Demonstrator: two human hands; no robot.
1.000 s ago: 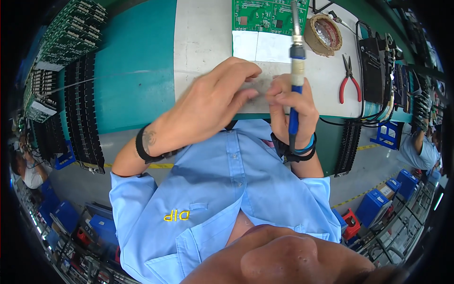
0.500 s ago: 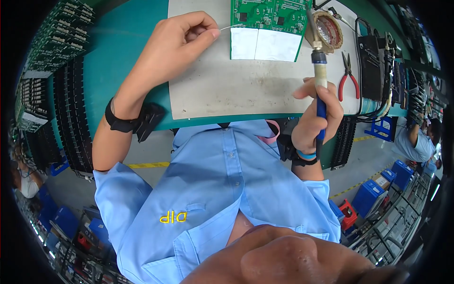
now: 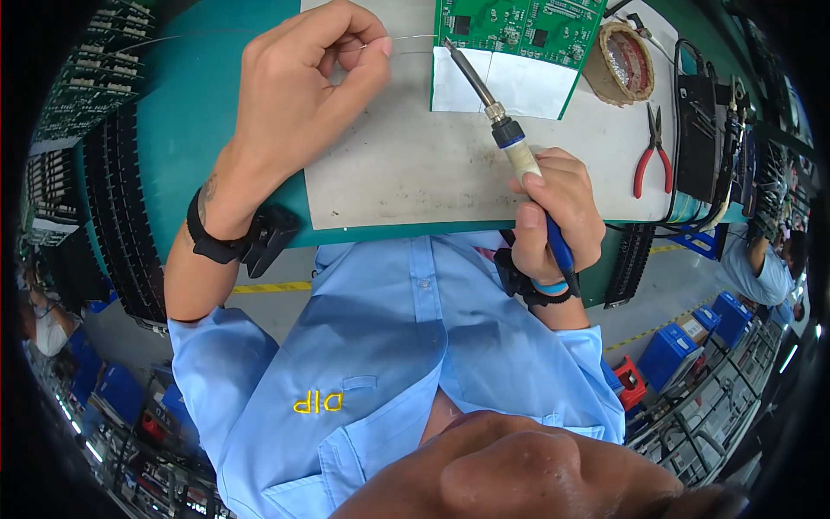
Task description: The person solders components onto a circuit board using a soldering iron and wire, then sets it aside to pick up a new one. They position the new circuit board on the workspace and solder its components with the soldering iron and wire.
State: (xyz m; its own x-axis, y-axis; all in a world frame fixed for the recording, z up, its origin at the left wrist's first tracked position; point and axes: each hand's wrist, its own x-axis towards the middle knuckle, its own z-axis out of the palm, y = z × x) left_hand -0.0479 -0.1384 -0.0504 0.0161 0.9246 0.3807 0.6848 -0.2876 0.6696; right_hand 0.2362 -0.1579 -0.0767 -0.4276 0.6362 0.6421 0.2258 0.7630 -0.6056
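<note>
While wire [image 3: 413, 37] stays pinched, the soldering iron [image 3: 507, 132] has swung leftward.

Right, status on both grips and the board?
Left grip: pinching thin wire. Right grip: holding soldering iron, tip near left edge of green board, contact unclear. Nothing visibly blocking; red-handled pliers off right.

Operator wears a light-blue, short-sleeved buttoned shirt [image 3: 380, 329] at six o'clock, yellow embroidery [image 3: 316, 402] toward seven, black wrist strap [image 3: 214, 250] with dark module [image 3: 271, 239] at nine, blue wristband [image 3: 551, 287] past three.
</note>
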